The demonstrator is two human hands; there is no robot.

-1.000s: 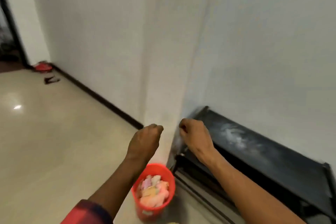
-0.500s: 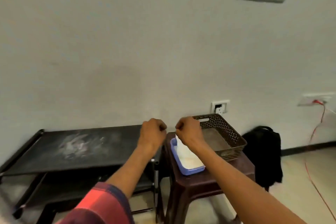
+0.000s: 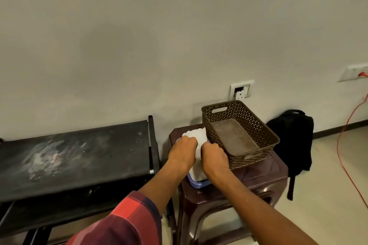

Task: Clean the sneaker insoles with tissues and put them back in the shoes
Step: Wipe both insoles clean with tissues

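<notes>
On top of a dark brown plastic stool (image 3: 264, 173) that stands against a pale wall, a stack of white tissues (image 3: 196, 135) lies in a shallow blue plastic tray (image 3: 199, 184). A brown perforated plastic basket (image 3: 249, 123) touches the tray's right side. Both hands are down on the stack, side by side and nearly touching. The left hand (image 3: 182, 153) has its fingers curled over the left part of the tissues and grips them. The right hand (image 3: 214, 157) curls its fingers round the right part, just beside the basket wall. The fingertips are hidden under the knuckles. A red plaid sleeve (image 3: 123, 223) covers the left upper arm. Left of the stool is a black metal rack (image 3: 79, 151), its top smeared with pale dust. A black backpack (image 3: 294, 141) leans on the wall to the right, below a white wall socket (image 3: 241, 90), and a red cable (image 3: 337, 145) trails across the floor beyond it.
</notes>
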